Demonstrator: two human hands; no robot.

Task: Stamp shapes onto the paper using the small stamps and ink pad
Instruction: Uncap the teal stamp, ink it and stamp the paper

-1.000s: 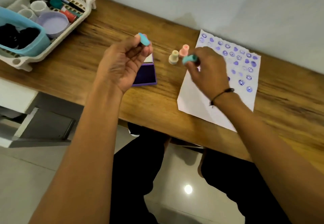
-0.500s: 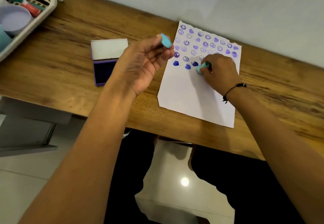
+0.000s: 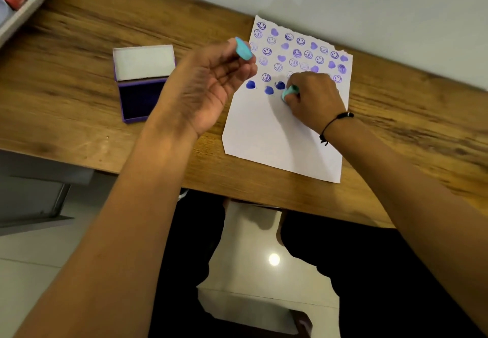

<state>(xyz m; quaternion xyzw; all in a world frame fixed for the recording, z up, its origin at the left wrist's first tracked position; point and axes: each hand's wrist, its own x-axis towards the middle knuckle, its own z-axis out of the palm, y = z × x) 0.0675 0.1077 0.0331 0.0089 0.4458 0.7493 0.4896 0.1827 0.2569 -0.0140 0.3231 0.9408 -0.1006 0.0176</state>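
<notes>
Head camera looks down on a wooden tabletop point(image 3: 66, 78) set against a pale wall. On it lies a white sheet of paper point(image 3: 266, 136) with a torn far edge, its upper part covered in purple prints of smiley faces and hearts; the nearer part is blank. The right hand point(image 3: 314, 97) rests on the paper with its fingers point(image 3: 293, 98) clamped on a small teal stamp point(image 3: 289, 92), whose lower end is pressed against the sheet just beside the last of a row of dark hearts point(image 3: 268, 90). A black cord bracelet point(image 3: 333, 126) circles that wrist. The left hand point(image 3: 211, 86) is raised above the paper's left edge, fingers curled together and pinching a teal stamp cap point(image 3: 243, 49) at the tips. To the left of the paper, apart from it, sits a purple ink pad point(image 3: 140, 98) with its lid point(image 3: 144, 61) tipped back, the dark inked surface exposed. At the far left corner a white slatted basket point(image 3: 23, 7) is only partly in frame; it holds something red and something pale lilac, too cropped to name.
</notes>
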